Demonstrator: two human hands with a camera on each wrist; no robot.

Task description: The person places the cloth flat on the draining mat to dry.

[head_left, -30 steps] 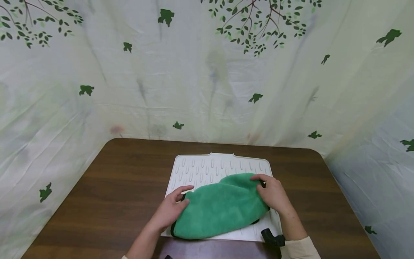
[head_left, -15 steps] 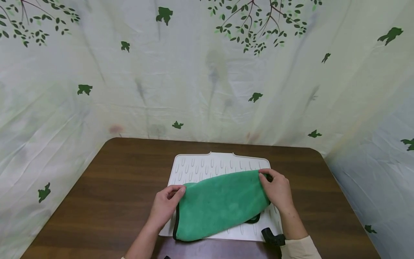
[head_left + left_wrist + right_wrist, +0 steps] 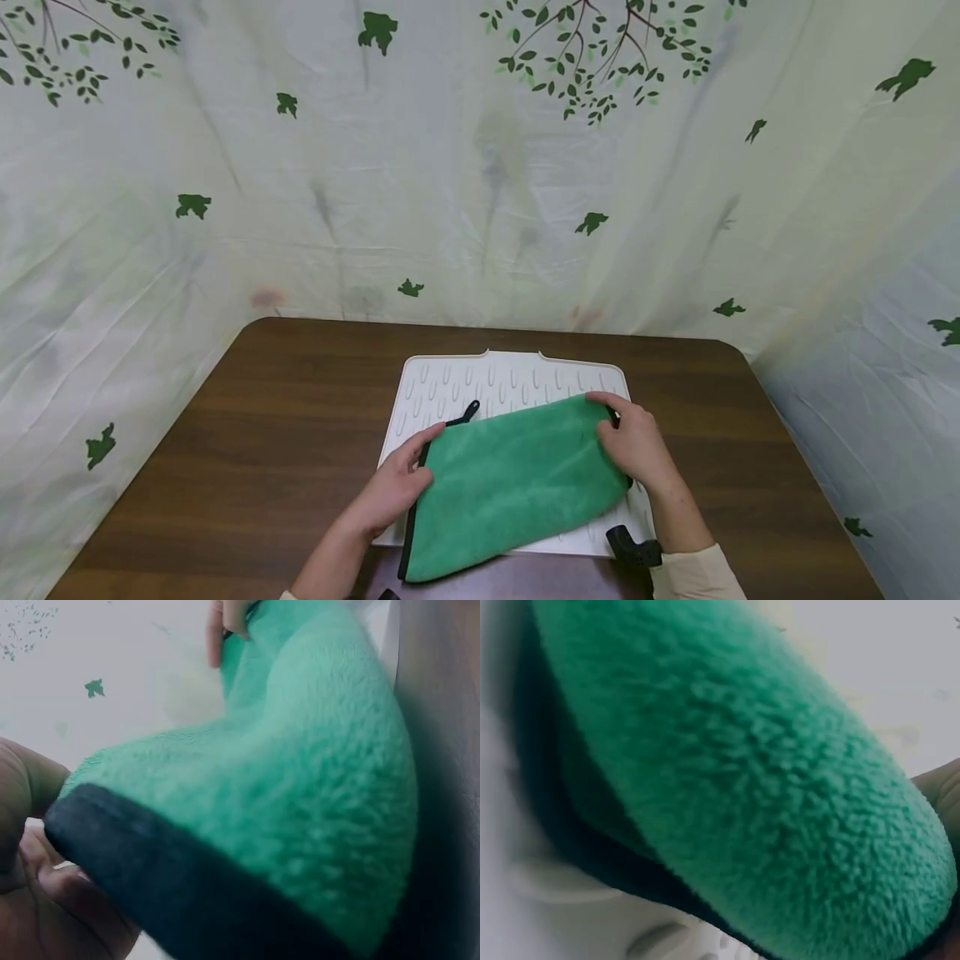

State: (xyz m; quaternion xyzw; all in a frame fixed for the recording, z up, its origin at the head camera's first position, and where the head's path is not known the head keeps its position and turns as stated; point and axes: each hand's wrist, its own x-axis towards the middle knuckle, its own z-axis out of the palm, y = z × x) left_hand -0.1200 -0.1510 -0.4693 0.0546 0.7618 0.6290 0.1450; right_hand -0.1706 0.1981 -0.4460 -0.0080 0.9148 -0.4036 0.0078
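A fluffy green microfibre cloth (image 3: 517, 483) with black edging is folded over and held slanting above a white ridged mat (image 3: 435, 387). My left hand (image 3: 393, 487) pinches its left edge, thumb on the near side; the left wrist view shows the black-trimmed edge (image 3: 150, 855) by the thumb and fingers. At the upper right corner, my right hand (image 3: 633, 437) grips the cloth between thumb and fingers. A small black hanging loop (image 3: 471, 410) sticks out behind the cloth's top edge. In the right wrist view the folded cloth (image 3: 742, 765) hides most of the hand.
The mat lies on a dark brown wooden table (image 3: 300, 400). A pale curtain (image 3: 450, 167) printed with leaves surrounds the table's back and sides. A black strap mount (image 3: 633, 548) sits on the right wrist.
The cloth has gone from bunched to flatter, and its lower left corner now reaches past the mat's front edge. The black loop has come into sight by my left hand.
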